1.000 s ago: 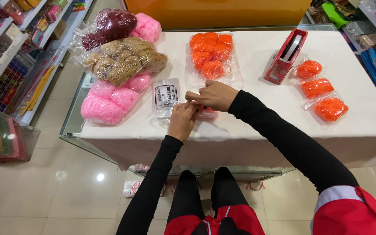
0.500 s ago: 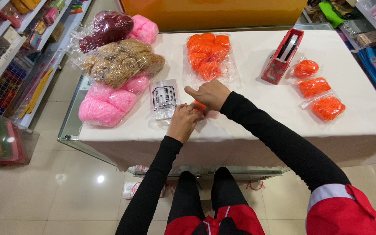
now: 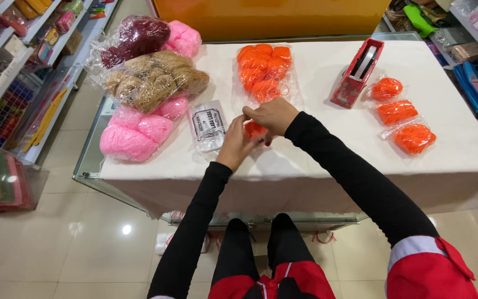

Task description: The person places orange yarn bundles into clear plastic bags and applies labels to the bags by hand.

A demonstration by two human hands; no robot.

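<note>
Pinching a small orange yarn bundle [image 3: 254, 130] between my left hand [image 3: 236, 143] and right hand [image 3: 272, 115], both grips closed on it, above the white-clothed desk [image 3: 316, 160]; shop shelves [image 3: 6, 72] flank a tiled floor [image 3: 84, 243].

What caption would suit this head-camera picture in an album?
Both hands, left hand and right hand, hold a small orange yarn ball over a white-covered table beside bagged yarn.

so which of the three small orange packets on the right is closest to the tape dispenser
The top packet, lying just right of the red dispenser; the other two sit lower, nearer the table's front edge.
</note>
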